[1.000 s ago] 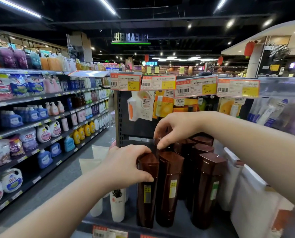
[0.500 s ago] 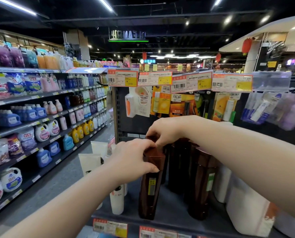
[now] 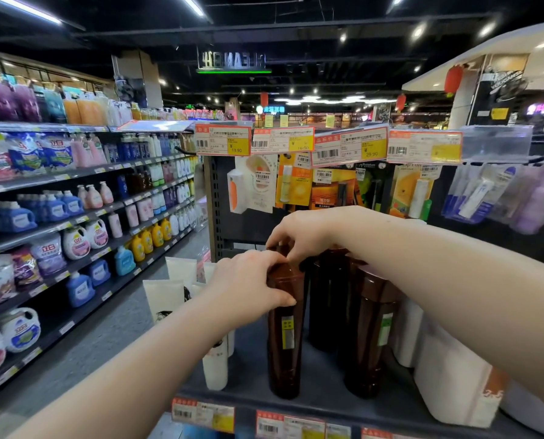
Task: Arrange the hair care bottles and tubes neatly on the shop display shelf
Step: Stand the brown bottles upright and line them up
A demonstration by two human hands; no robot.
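Observation:
Several tall brown bottles stand upright on the dark display shelf (image 3: 324,397). My left hand (image 3: 248,286) grips the upper part of the front left brown bottle (image 3: 285,340), thumb across its front. My right hand (image 3: 299,236) reaches over from the right and pinches the cap of a brown bottle just behind it; that bottle is mostly hidden. Two more brown bottles (image 3: 370,331) stand to the right. White tubes (image 3: 215,365) stand at the shelf's left end.
White bottles (image 3: 451,381) fill the shelf's right side. Price tags (image 3: 223,139) hang on the rail above, with carded products (image 3: 293,185) below them. A long aisle shelf of detergent bottles (image 3: 77,289) runs along the left, across a grey floor (image 3: 106,337).
The view has risen and pulled back a little. One front brown bottle went from beside the left-hand bottle toward the back, leaving a gap. Both hands stay at the bottle tops.

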